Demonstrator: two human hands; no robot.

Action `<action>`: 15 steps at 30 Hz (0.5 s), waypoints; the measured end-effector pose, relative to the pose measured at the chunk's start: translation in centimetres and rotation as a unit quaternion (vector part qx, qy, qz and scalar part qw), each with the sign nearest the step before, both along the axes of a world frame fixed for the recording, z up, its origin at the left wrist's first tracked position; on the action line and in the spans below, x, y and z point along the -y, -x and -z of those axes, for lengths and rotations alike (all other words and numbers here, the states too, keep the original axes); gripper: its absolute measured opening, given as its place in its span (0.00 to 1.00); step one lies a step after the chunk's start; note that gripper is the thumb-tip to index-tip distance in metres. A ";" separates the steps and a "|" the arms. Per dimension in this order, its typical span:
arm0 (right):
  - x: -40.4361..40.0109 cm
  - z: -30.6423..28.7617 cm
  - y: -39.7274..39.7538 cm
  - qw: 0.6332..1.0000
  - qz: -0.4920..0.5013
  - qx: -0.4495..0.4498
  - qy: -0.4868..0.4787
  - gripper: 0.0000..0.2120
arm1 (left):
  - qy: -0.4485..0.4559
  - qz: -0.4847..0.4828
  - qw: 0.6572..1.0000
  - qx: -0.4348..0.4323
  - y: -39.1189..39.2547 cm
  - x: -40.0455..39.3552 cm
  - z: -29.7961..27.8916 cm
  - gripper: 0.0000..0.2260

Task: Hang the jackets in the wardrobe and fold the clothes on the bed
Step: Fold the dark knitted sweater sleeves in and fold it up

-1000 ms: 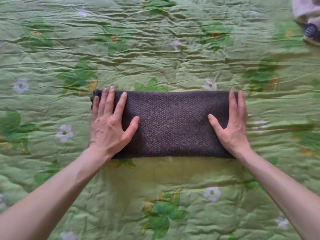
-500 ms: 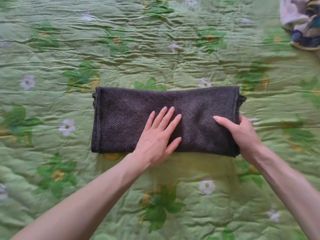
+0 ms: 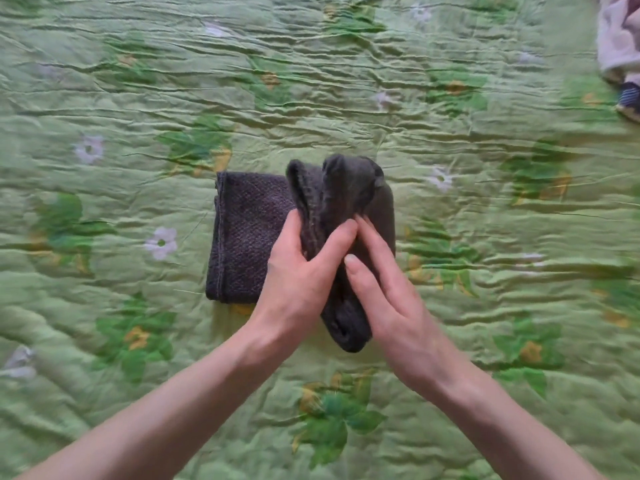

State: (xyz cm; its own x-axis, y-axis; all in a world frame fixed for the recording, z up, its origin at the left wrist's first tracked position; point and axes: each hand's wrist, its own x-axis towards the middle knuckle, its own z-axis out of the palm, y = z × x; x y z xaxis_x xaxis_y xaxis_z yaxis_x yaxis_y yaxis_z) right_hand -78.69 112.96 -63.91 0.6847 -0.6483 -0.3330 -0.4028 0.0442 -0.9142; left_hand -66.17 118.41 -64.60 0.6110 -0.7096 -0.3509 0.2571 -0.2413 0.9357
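— How far along is the folding?

— Mid-fold, I'd judge. The dark knit garment (image 3: 249, 233) lies at the centre of the frame on the green floral bedspread (image 3: 485, 237); its right half is raised and doubling over the left. The left hand (image 3: 298, 271) pinches that raised cloth between thumb and fingers; the right hand (image 3: 388, 289) presses it with straight fingers, gripping nothing.

— What's left?

— A heap of clothes (image 3: 620, 53) at the upper right looks unfolded — no wardrobe in view.

— Any labels?

— None readable.

Green floral bedspread (image 3: 485, 306): dark knit garment (image 3: 247, 233), pale clothes (image 3: 618, 39).
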 end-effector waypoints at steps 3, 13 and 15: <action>0.0 0.1 -0.9 0.996 -0.086 0.004 -0.003 0.26 | -0.031 -0.048 0.998 0.035 -3.4 -1.6 1.6 0.10; 2.8 6.5 -5.3 0.879 -0.159 -0.146 0.426 0.30 | -0.149 -0.108 0.982 0.044 -12.3 -2.9 4.9 0.05; 2.0 8.3 -6.6 0.866 -0.164 -0.169 0.441 0.33 | -0.223 -0.116 0.961 0.112 -12.8 -3.2 5.7 0.10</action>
